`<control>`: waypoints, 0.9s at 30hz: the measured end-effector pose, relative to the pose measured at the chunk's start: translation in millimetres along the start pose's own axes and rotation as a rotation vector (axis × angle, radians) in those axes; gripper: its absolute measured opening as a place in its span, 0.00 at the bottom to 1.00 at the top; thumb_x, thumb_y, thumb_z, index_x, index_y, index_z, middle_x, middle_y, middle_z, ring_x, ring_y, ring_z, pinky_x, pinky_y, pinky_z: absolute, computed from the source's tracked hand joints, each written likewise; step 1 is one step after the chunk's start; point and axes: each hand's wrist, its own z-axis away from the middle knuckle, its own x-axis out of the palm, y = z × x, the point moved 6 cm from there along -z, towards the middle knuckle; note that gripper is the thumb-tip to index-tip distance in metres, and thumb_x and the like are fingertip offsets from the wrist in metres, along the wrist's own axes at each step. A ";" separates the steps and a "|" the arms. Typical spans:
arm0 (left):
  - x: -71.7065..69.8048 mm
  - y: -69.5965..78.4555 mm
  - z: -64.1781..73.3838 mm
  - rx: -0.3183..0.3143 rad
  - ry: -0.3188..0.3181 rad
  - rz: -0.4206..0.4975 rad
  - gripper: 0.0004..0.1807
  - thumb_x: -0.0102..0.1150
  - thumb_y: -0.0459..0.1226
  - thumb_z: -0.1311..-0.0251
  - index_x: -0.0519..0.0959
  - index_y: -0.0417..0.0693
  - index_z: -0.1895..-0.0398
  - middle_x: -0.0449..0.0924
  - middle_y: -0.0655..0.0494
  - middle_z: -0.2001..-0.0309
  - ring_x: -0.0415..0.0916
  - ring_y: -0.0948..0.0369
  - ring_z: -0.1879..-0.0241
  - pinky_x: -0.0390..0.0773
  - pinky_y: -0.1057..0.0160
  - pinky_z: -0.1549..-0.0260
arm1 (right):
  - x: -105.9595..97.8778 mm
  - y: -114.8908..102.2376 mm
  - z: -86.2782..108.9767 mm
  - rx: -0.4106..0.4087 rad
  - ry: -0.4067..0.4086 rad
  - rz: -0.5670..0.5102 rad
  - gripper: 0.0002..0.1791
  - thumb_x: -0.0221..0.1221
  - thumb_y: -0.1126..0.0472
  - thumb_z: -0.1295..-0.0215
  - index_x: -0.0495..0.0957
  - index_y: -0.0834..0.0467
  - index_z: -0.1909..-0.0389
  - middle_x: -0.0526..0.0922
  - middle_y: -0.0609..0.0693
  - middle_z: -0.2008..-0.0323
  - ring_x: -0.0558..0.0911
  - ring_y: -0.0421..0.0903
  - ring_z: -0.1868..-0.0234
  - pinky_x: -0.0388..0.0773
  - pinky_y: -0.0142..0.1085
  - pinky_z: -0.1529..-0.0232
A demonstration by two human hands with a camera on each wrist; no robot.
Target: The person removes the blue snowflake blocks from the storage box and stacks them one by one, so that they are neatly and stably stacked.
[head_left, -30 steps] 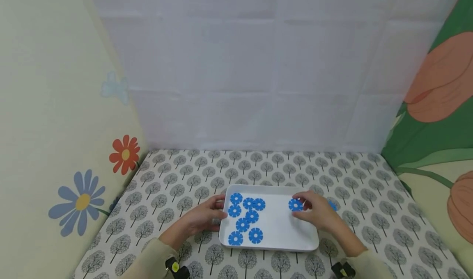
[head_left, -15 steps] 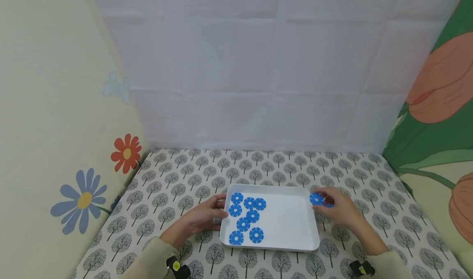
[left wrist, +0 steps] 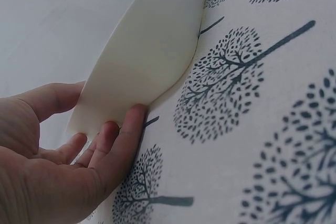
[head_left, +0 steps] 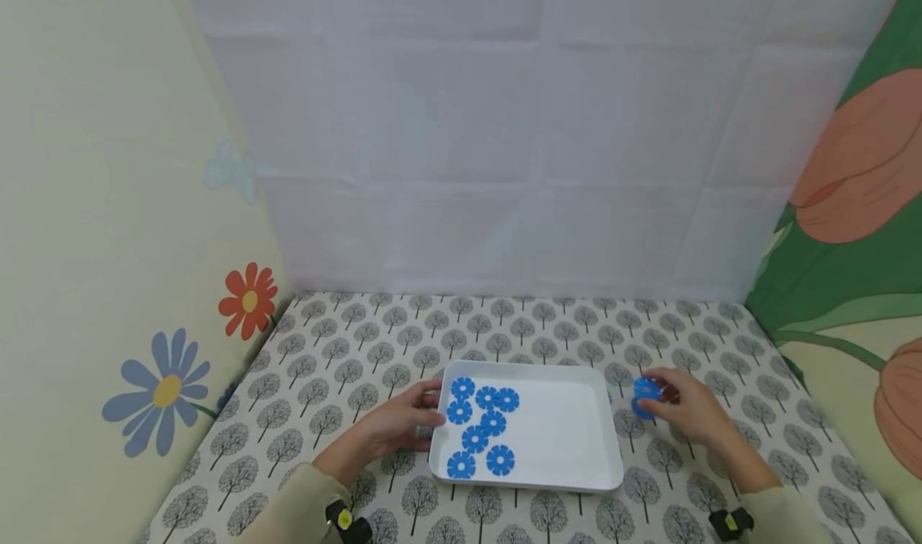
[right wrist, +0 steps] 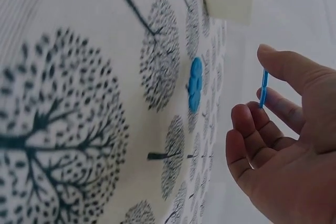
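"Right of the tray [head_left: 555, 428], what does my head view leave unclear?"

"It overlaps two blue things there. My right wrist view parts them: the right hand [head_left: 687, 408] has its grip pinching one disc [right wrist: 263, 88], seen edge-on, and a blue pile [right wrist: 195, 85] lies on the desk [head_left: 533, 336], apart from that grip. I can't count its pieces."

"And the left hand [head_left: 392, 426]?"

"Its grip pinches the tray's left end, thumb over the rim; my left wrist view adds the other fingers against the outer wall."

"Edges and room?"

"I see eight blue discs [head_left: 493, 423] toward the tray's left side, then bare white to the right edge. Patterned desk lies between that edge and the right hand."

"Arms?"

"Both reach in from the near side in pale sleeves [head_left: 298, 500], slanting toward the tray."
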 end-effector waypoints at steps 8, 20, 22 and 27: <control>-0.8 0.0 -1.6 -0.007 0.012 -0.006 0.43 0.61 0.30 0.34 0.50 0.46 0.20 0.62 0.36 0.34 0.75 0.45 0.43 0.84 0.43 0.53 | 4.1 11.0 -4.3 -0.026 -0.043 0.014 0.27 0.72 0.57 0.41 0.78 0.66 0.43 0.81 0.56 0.56 0.80 0.49 0.59 0.82 0.46 0.59; -1.0 -3.5 -2.0 0.001 -0.004 0.006 0.43 0.61 0.30 0.34 0.50 0.46 0.20 0.62 0.36 0.33 0.75 0.45 0.44 0.83 0.43 0.53 | 13.2 23.1 -6.3 0.012 -0.094 0.034 0.26 0.72 0.59 0.42 0.79 0.64 0.44 0.80 0.55 0.56 0.79 0.49 0.58 0.80 0.47 0.56; -1.1 -3.2 -1.6 0.004 -0.004 0.003 0.43 0.61 0.31 0.34 0.50 0.45 0.20 0.62 0.36 0.33 0.75 0.46 0.44 0.84 0.43 0.53 | 13.3 22.4 -5.9 0.009 -0.095 0.046 0.26 0.73 0.59 0.43 0.80 0.63 0.44 0.80 0.53 0.57 0.78 0.48 0.58 0.79 0.44 0.57; -1.3 -2.2 -0.9 0.006 -0.003 0.002 0.43 0.61 0.31 0.35 0.51 0.45 0.20 0.62 0.36 0.34 0.75 0.46 0.44 0.84 0.44 0.53 | 14.6 21.1 -6.1 0.004 -0.101 0.079 0.26 0.73 0.58 0.43 0.81 0.63 0.45 0.79 0.51 0.60 0.75 0.46 0.61 0.74 0.39 0.61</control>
